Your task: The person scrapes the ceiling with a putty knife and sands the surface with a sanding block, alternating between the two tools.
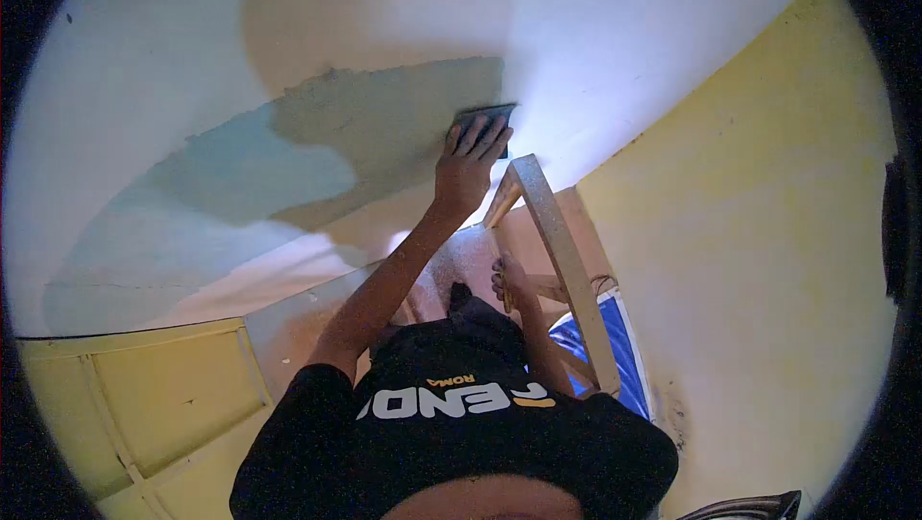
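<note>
My left hand point(467, 167) is raised, holding a dark flat pad point(507, 115) against the pale wall surface point(595, 49), fingers laid over it. The pad touches the right end of a grey-green patch point(384, 126) with a ragged upper edge, partly in shadow. Lower down and to the right, my right hand point(511, 278) is closed around a thin yellowish object point(507, 301), whose kind I cannot make out. It is beside a wooden frame point(569, 266).
Yellow wall point(749, 232) curves along the right. Blue sheeting point(626, 352) lies behind the wooden frame. Yellow panels point(182, 390) are at the lower left. A dark curved object point(759, 506) shows at the bottom right edge.
</note>
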The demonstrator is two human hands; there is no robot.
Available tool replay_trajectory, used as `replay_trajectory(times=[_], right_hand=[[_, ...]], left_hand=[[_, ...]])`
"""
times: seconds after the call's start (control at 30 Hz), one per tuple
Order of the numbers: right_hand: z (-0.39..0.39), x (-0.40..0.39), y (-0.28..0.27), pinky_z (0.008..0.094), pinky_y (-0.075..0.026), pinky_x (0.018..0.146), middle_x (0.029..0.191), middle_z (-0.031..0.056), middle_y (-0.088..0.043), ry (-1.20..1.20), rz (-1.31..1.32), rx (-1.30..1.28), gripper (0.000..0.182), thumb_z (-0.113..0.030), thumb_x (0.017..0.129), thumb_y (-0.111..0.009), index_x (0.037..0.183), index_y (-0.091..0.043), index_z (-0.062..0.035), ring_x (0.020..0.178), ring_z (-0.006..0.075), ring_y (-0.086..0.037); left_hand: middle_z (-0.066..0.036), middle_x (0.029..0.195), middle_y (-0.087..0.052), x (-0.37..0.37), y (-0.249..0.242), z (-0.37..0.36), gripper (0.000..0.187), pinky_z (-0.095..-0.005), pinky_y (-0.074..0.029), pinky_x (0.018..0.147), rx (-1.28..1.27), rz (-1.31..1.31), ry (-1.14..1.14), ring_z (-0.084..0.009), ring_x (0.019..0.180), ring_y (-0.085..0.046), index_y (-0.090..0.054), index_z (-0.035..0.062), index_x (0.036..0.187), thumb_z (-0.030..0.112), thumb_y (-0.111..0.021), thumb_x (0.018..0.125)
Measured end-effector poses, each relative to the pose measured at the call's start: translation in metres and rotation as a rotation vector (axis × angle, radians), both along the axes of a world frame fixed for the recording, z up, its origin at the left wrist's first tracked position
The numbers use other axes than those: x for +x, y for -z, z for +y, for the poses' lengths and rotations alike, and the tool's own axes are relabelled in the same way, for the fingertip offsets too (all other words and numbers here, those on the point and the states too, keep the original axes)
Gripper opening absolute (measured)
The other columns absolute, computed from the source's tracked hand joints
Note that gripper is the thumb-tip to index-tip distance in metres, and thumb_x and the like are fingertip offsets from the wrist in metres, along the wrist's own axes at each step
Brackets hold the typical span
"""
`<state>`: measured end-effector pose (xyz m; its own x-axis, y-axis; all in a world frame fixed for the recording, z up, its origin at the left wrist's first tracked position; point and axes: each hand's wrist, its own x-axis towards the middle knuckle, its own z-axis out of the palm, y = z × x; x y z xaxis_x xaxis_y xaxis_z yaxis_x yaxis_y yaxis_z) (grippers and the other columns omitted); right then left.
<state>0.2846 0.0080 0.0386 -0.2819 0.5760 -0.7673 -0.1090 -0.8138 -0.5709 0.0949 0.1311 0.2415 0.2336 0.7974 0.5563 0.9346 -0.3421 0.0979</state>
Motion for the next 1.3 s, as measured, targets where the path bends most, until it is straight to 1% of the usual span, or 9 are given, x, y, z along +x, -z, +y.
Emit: replay_trajectory(times=[0.37, 0.6, 0.7, 0.83, 0.93, 1.03, 1.13, 1.23, 1.3], right_hand=[[0.002, 0.038, -0.009, 0.0309, -0.028, 0.033, 0.052, 0.0005, -0.04, 0.195, 0.117, -0.017, 0.045, -0.058, 0.105, -0.039, 0.086, -0.05, -0.0186, 0.036, 0.0155, -0.036], [-0.007, 0.039, -0.01, 0.032, -0.032, 0.034, 0.053, 0.0011, -0.042, 0.242, 0.1, 0.028, 0.041, -0.05, 0.106, -0.039, 0.088, -0.051, -0.0154, 0.037, 0.0167, -0.039], [-0.013, 0.041, -0.008, 0.0319, -0.035, 0.035, 0.055, 0.0014, -0.045, 0.303, 0.139, 0.043, 0.041, -0.049, 0.106, -0.04, 0.09, -0.052, -0.0139, 0.038, 0.0169, -0.041], [-0.009, 0.038, -0.019, 0.0309, -0.038, 0.037, 0.057, 0.0013, -0.047, 0.328, 0.029, 0.028, 0.042, -0.051, 0.106, -0.043, 0.095, -0.053, -0.012, 0.039, 0.0162, -0.044], [-0.006, 0.034, -0.037, 0.0297, -0.039, 0.038, 0.058, 0.0006, -0.047, 0.314, 0.036, 0.133, 0.045, -0.053, 0.104, -0.048, 0.105, -0.057, -0.0089, 0.04, 0.0153, -0.046], [0.002, 0.035, -0.039, 0.0296, -0.04, 0.039, 0.058, -0.0001, -0.046, 0.253, 0.112, 0.171, 0.047, -0.049, 0.105, -0.051, 0.12, -0.056, -0.0052, 0.042, 0.0136, -0.047], [0.007, 0.03, -0.056, 0.0284, -0.042, 0.039, 0.065, 0.0006, -0.048, 0.151, 0.019, 0.32, 0.045, -0.04, 0.106, -0.052, 0.135, -0.049, -0.0049, 0.044, 0.0112, -0.047], [0.007, 0.002, -0.114, 0.0264, -0.041, 0.038, 0.075, 0.0023, -0.053, 0.478, -0.114, 0.694, 0.044, -0.029, 0.107, -0.053, 0.143, -0.04, -0.0074, 0.045, 0.0091, -0.047], [0.013, -0.01, -0.165, 0.025, -0.04, 0.037, 0.08, 0.0036, -0.055, 0.52, -0.077, 0.828, 0.046, -0.024, 0.107, -0.053, 0.147, -0.035, -0.0092, 0.046, 0.0084, -0.047]], left_hand=[[-0.006, 0.147, -0.057, -0.001, 0.112, 0.007, 0.044, -0.0422, -0.027, 0.122, -0.11, 0.055, 0.107, -0.0201, 0.142, -0.045, -0.063, 0.0096, 0.134, 0.01, -0.054, 0.091], [-0.013, 0.15, -0.053, 0.023, 0.073, -0.011, 0.053, -0.0498, -0.031, 0.12, -0.018, -0.138, 0.046, -0.0265, 0.142, -0.045, -0.062, 0.0092, 0.136, 0.016, -0.069, 0.084], [-0.013, 0.156, -0.046, 0.031, 0.042, -0.005, 0.062, -0.0535, -0.032, 0.119, -0.051, -0.207, 0.036, -0.0305, 0.146, -0.041, -0.054, 0.0131, 0.146, 0.0, -0.057, 0.086], [-0.012, 0.155, -0.049, 0.03, 0.05, 0.006, 0.058, -0.0525, -0.031, 0.119, -0.076, -0.209, 0.008, -0.0283, 0.144, -0.044, -0.057, 0.0142, 0.143, 0.002, -0.058, 0.086], [-0.01, 0.151, -0.053, 0.014, 0.101, 0.002, 0.046, -0.0489, -0.033, 0.117, -0.085, -0.02, -0.014, -0.0245, 0.142, -0.046, -0.064, 0.012, 0.134, 0.023, -0.063, 0.089], [-0.01, 0.148, -0.057, 0.002, 0.121, -0.031, 0.039, -0.0478, -0.042, 0.11, -0.417, -0.1, -0.108, -0.0255, 0.137, -0.052, -0.066, 0.0135, 0.131, 0.023, -0.059, 0.095], [-0.012, 0.136, -0.065, -0.005, 0.077, -0.07, 0.034, -0.0432, -0.052, 0.096, -0.672, -0.407, -0.21, -0.029, 0.123, -0.064, -0.067, 0.015, 0.131, 0.023, -0.058, 0.099], [-0.013, 0.123, -0.071, -0.031, 0.059, -0.085, 0.031, -0.0388, -0.056, 0.084, -0.599, -0.86, -0.205, -0.033, 0.108, -0.071, -0.07, 0.0165, 0.129, 0.024, -0.056, 0.103], [-0.007, 0.108, -0.077, -0.058, 0.032, -0.103, 0.032, -0.0341, -0.054, 0.082, -0.558, -0.936, -0.156, -0.0248, 0.094, -0.073, -0.07, 0.0113, 0.13, 0.026, -0.058, 0.104]])
